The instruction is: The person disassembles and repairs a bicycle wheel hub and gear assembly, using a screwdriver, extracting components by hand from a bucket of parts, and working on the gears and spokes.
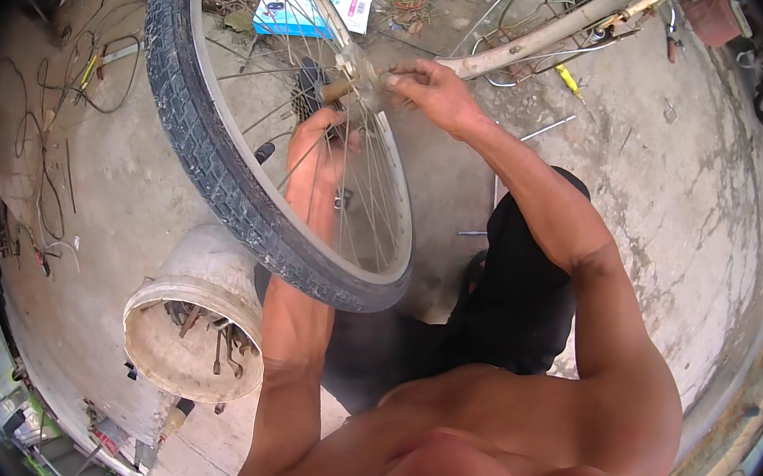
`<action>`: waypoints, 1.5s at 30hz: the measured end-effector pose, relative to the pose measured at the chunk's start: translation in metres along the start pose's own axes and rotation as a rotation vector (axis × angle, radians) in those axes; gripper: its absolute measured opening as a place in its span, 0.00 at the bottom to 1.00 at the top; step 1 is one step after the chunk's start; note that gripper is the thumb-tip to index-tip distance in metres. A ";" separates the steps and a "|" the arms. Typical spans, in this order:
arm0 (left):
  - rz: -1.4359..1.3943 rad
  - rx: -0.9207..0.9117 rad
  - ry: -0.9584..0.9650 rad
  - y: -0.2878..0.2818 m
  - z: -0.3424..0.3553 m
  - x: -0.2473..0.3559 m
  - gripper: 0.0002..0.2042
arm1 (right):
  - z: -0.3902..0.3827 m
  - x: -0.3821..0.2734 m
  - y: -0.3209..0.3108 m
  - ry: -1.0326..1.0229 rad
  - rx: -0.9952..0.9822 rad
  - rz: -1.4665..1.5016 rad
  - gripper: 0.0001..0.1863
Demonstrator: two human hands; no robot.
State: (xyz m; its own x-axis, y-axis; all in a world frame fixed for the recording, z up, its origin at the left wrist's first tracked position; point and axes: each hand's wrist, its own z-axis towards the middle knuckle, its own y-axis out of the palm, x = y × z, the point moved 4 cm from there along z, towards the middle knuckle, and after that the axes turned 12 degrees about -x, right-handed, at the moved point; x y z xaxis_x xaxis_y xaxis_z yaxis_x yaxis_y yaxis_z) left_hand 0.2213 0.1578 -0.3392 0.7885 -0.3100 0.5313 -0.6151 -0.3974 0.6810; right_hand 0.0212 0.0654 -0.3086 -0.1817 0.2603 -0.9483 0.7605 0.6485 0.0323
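Observation:
A bicycle wheel with a black knobby tyre [195,135] and thin metal spokes stands tilted in front of me. My left hand [319,141] reaches behind the spokes and grips the dark sprocket side of the hub [346,86]. On the near side my right hand [434,90] pinches the hub's axle end with its fingers closed. A short brownish handle sticks out at the hub between the two hands.
A white bucket [199,289] holding several tools stands at lower left. Loose wires lie at far left on the concrete floor [683,195]. A blue and white box [305,9], a bicycle frame tube [552,33] and a yellow screwdriver [567,79] lie beyond the wheel.

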 end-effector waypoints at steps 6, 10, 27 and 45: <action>0.119 0.035 0.015 0.007 0.007 -0.023 0.15 | 0.008 0.032 -0.028 0.092 0.028 0.121 0.19; 0.166 -0.047 0.042 0.013 -0.008 -0.024 0.14 | 0.009 0.023 -0.023 0.061 -0.031 -0.022 0.20; 0.130 0.021 0.000 0.008 -0.012 -0.015 0.18 | 0.018 0.024 -0.007 -0.210 -0.075 0.102 0.15; 0.137 0.070 0.051 -0.003 -0.002 0.017 0.20 | -0.003 0.027 0.052 0.144 -0.482 -0.205 0.51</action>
State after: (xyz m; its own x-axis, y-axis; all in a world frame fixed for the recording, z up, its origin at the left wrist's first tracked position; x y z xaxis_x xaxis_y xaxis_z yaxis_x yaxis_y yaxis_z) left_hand 0.2366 0.1551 -0.3307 0.6954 -0.3219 0.6425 -0.7137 -0.4145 0.5647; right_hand 0.0535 0.1081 -0.3312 -0.4057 0.1671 -0.8986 0.3348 0.9420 0.0240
